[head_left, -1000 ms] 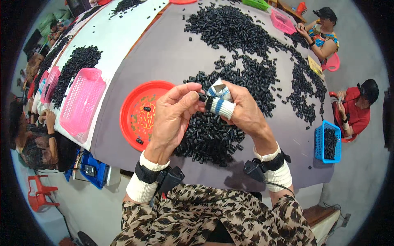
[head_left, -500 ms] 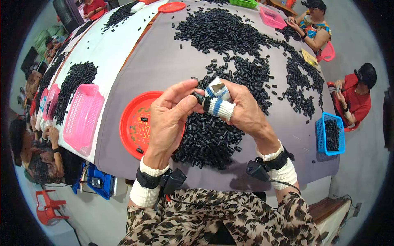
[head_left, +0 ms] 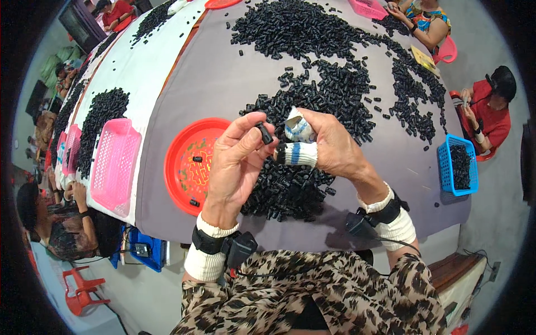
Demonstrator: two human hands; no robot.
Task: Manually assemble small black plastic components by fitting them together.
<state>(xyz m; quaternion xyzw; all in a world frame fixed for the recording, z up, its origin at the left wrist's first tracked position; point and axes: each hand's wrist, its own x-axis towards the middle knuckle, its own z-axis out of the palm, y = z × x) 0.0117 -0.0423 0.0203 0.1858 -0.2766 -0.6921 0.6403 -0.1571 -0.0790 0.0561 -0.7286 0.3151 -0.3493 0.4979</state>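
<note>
Between the thumb and index finger of my left hand (head_left: 234, 148) is a small black cylindrical part (head_left: 264, 134), held upright and slightly tilted. Close on its right is my right hand (head_left: 335, 139), with fingers curled. White knit wraps with blue stripes (head_left: 301, 153) cover its thumb and finger. The wrap is dark at the thumb tip, and whatever the fingertips hold there cannot be made out. Behind and below both hands spreads a pile of similar black parts (head_left: 290, 195). A round red tray (head_left: 176, 187) with a printed pattern, partly behind my left hand, carries a few loose black parts (head_left: 197, 159).
Further heaps of black parts (head_left: 296, 28) cover the grey tabletop (head_left: 184, 84). A blue basket (head_left: 470, 184) of black parts stands at the right edge, a pink basket (head_left: 115, 167) at the left. Co-workers (head_left: 486, 111) sit around. A red stool (head_left: 84, 290) stands lower left.
My hands have drawn slightly apart. The black part, earlier between both hands' fingertips, is now in my left fingers alone. The whole view has shifted a little.
</note>
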